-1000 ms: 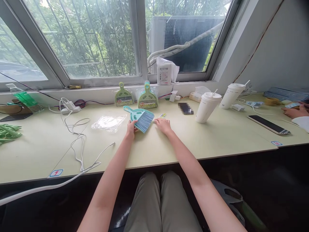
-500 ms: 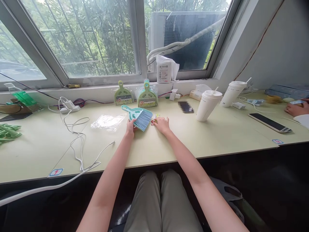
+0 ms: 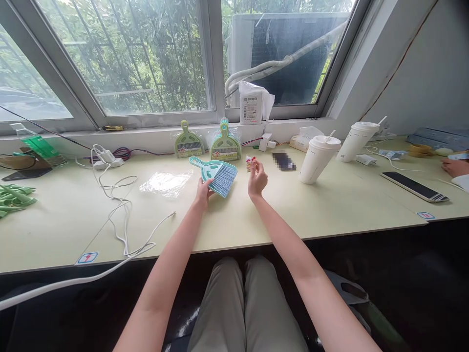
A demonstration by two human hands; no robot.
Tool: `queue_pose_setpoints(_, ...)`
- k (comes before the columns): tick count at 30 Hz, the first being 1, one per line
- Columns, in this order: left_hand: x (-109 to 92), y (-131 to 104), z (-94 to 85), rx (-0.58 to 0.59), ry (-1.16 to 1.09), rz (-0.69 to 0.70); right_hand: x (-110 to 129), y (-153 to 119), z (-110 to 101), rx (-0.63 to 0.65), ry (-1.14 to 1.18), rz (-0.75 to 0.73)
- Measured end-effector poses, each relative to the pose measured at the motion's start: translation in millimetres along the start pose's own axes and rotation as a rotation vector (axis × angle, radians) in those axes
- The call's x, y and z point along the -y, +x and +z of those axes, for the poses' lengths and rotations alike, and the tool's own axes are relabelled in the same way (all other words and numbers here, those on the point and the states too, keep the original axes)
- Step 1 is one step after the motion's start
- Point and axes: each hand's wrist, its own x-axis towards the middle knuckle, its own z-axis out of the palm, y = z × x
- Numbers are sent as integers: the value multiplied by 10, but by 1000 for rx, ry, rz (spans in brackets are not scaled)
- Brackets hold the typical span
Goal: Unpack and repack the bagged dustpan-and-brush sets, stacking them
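Note:
My left hand point(image 3: 203, 191) grips the lower edge of a teal dustpan point(image 3: 208, 169) with a small brush point(image 3: 224, 180) nested in it. The blue-grey bristles point to the lower right and the handle to the upper left. To the right, my right hand point(image 3: 258, 181) is raised a little above the table, fingertips pinched on a small printed label point(image 3: 249, 162). Its print shows red, white and some green; the fingers cover part of it. A flat clear plastic bag point(image 3: 165, 183) lies left of the dustpan.
Packed green dustpan sets point(image 3: 224, 143) lean by the window sill beside another one point(image 3: 188, 142). White cups point(image 3: 318, 159), a blurred dark phone point(image 3: 283, 161) and a second phone point(image 3: 414, 186) are on the right. White cables point(image 3: 124, 215) trail across the left. Another person's hand point(image 3: 456, 167) shows at far right.
My right hand has lifted from the table with the label and turned upright, moving slightly right. The dustpan with its brush has shifted slightly right in view, still in my left hand.

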Motion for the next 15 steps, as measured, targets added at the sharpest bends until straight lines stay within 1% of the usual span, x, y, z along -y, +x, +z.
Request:
queue_pose_setpoints(2,16,-20,32,54,-2,6,70,-114,78,149,-39,-119)
queue_pose_setpoints(4,31,-32,50,86,-10,7,120,-220,176,327,-91,-242)
queue_pose_setpoints(6,39,-31,48,91,-26,14,141,-293,257,474,-122,-326)
queue_pose_setpoints(7,40,-26,39,84,-35,20,143,-314,282,526,-122,-352)
queue_pose_setpoints(9,35,-12,15,60,-43,34,141,-330,300,586,-100,-384)
queue_pose_setpoints(11,23,-1,-7,44,-38,38,140,-323,284,614,-88,-404)
queue_pose_setpoints(15,-2,-7,-14,69,-50,30,162,-304,237,594,-100,-438)
